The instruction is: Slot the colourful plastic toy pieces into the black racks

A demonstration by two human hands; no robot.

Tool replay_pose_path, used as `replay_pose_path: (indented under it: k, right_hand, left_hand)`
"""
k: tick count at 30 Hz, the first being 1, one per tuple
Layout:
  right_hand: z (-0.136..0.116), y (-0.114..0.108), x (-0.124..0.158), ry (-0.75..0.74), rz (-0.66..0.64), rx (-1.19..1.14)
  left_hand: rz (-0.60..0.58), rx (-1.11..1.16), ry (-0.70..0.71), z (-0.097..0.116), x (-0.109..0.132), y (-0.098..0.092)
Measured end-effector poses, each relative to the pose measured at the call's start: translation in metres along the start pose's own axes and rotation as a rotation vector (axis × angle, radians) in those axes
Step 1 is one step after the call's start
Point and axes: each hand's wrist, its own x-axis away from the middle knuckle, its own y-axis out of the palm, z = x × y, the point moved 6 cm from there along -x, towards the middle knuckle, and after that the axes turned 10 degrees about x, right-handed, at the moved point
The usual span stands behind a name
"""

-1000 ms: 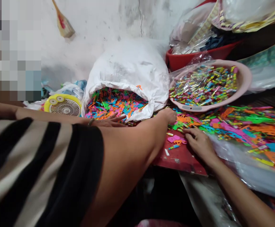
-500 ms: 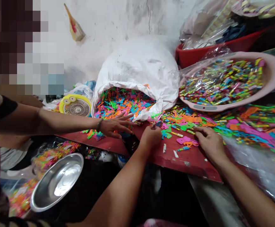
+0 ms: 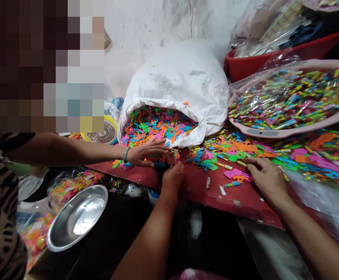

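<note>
Small, flat, brightly coloured plastic pieces (image 3: 235, 147) lie strewn over the red table (image 3: 197, 198) in the head view, between the hands and past the right one. I read the left hand (image 3: 173, 177) as curled round a small multicoloured piece (image 3: 176, 155); beside the dark gap in the table, a loose pinch could lose it. A co-worker's spread hand (image 3: 146, 153) is close enough to bump it. The right hand (image 3: 267, 177) rests half curled at the strewn edge; its fingertips are hidden, so I can't tell whether they grip. Blur obscures the held piece's shape, and a masked patch cuts off the round yellow fan (image 3: 106, 132).
</note>
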Motion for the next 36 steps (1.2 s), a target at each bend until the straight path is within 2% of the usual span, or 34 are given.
replay_pose_path:
  k: [2, 4, 5, 6, 8, 12, 15, 20, 23, 31, 36]
  right_hand:
    - [0.001, 0.001, 0.0, -0.007, 0.005, 0.006]
    - [0.002, 0.002, 0.0, -0.009, 0.008, 0.012]
    - [0.002, 0.002, 0.0, -0.008, 0.008, 0.012]
    - [0.002, 0.002, 0.0, -0.006, 0.008, 0.01]
    - [0.003, 0.002, -0.001, -0.002, 0.004, 0.006]
    - [0.001, 0.001, 0.0, -0.001, -0.004, 0.009]
    - [0.0, 0.0, 0.0, -0.006, -0.008, 0.009]
    - [0.0, 0.001, 0.0, -0.001, -0.009, 0.006]
    - [0.001, 0.001, -0.001, 0.009, -0.006, -0.003]
    - [-0.005, -0.003, 0.002, -0.044, 0.007, -0.033]
    - [-0.006, -0.004, 0.002, -0.04, 0.003, -0.045]
  left_hand:
    - [-0.015, 0.006, -0.033, 0.014, -0.024, 0.051]
    - [0.118, -0.006, -0.21, 0.018, -0.048, 0.091]
    - [0.116, -0.006, -0.224, 0.023, -0.058, 0.109]
    - [0.131, -0.007, -0.243, 0.024, -0.066, 0.121]
    - [0.145, -0.009, -0.273, 0.023, -0.072, 0.131]
    - [0.144, -0.002, -0.333, 0.013, -0.063, 0.127]
    - [0.116, 0.023, -0.327, 0.013, -0.059, 0.13]
    - [0.121, 0.044, -0.29, 0.016, -0.068, 0.139]
    - [0.091, 0.05, -0.263, 0.013, -0.071, 0.138]
    - [0.116, 0.076, -0.119, -0.01, -0.055, 0.095]
    - [0.163, 0.058, -0.077, -0.01, -0.05, 0.074]
